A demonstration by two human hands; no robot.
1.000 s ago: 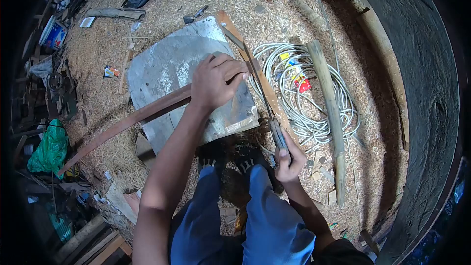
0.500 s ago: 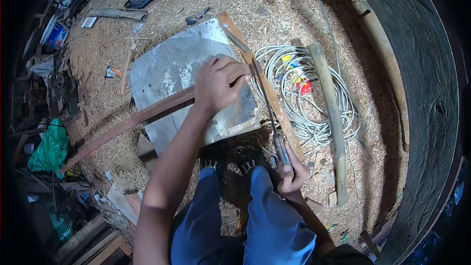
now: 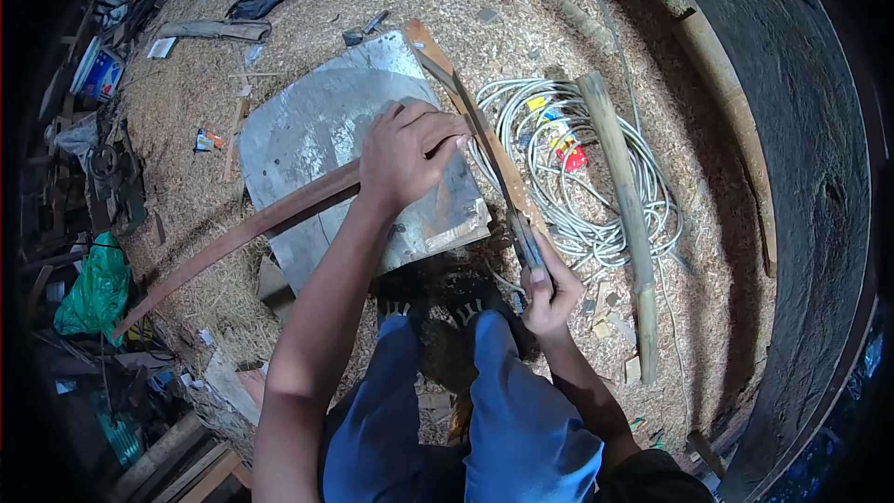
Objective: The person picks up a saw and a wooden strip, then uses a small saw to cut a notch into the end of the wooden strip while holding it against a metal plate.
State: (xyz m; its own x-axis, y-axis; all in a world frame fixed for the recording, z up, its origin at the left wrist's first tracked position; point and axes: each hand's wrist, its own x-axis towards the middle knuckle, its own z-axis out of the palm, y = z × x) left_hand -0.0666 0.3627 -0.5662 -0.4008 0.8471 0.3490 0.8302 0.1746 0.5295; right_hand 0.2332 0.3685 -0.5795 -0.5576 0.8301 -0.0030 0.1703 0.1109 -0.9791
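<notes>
My left hand (image 3: 405, 154) presses down on a long curved brown wooden strip (image 3: 233, 237) that lies across a grey metal sheet (image 3: 317, 126) on the sawdust floor. My right hand (image 3: 545, 293) grips the handle of a handsaw (image 3: 489, 144), whose thin blade runs up and left to the strip's end beside my left fingers. A flat wooden slat (image 3: 512, 177) lies under the blade, along the sheet's right edge.
A coil of white cable (image 3: 596, 177) and a thick wooden pole (image 3: 619, 205) lie right of the saw. A curved dark wall (image 3: 801, 130) bounds the right side. Scrap wood, a green bag (image 3: 93, 284) and tools clutter the left. Sawdust covers the floor.
My right hand drew the saw back toward me, then pushed it forward again. The left hand kept holding the strip in place.
</notes>
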